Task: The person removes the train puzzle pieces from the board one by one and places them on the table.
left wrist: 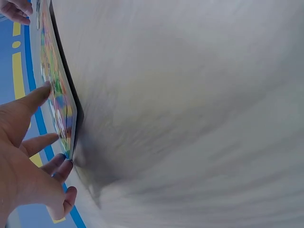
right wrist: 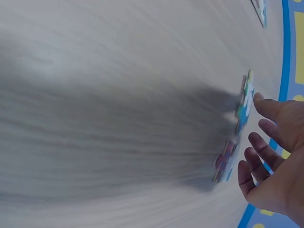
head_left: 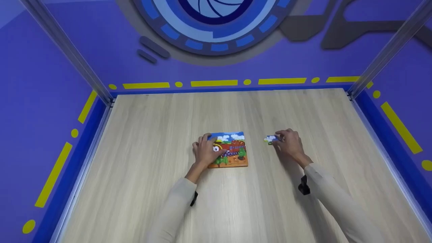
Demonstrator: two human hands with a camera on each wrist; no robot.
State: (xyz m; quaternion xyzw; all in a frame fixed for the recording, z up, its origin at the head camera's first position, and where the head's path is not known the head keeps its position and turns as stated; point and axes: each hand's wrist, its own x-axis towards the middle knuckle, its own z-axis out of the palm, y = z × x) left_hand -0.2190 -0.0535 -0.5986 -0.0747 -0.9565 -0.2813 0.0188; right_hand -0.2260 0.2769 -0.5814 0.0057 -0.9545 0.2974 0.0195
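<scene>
- Square, flat picture puzzle point(head_left: 238, 148), cardboard-like, printed with blue sky, white clouds, a red cartoon figure and orange ground: lies near the middle of the pale wood-grain table point(head_left: 145, 141).
- Left hand point(head_left: 205, 152): fingers spread wide across the puzzle's left part; in the left wrist view the thumb and forefinger touch the printed face, other fingertips at the edge. No pinch apparent.
- Right hand point(head_left: 291, 144): well apart from the puzzle, on its right; thumb and fingers parted, loosely bent. Thumb tip very close to a small knobbed jigsaw piece point(right wrist: 245, 104) with blue and white print; contact uncertain.
- Second small jigsaw piece point(right wrist: 225, 161), reddish-purple at its edge: just beside the first, below the remaining fingers; no grip visible.
- Risk 1 (judgement): pieces are thin and low, so a fingertip closing too high could skid over the top or push one along the table.
- Risk 2: with the two pieces so close, a careless sweep could turn or scatter the neighbour.
- Risk 3: uneven pressure from the left hand could slide the puzzle or tip up a loose part; whether its parts are seated under the palm, cannot tell.
</scene>
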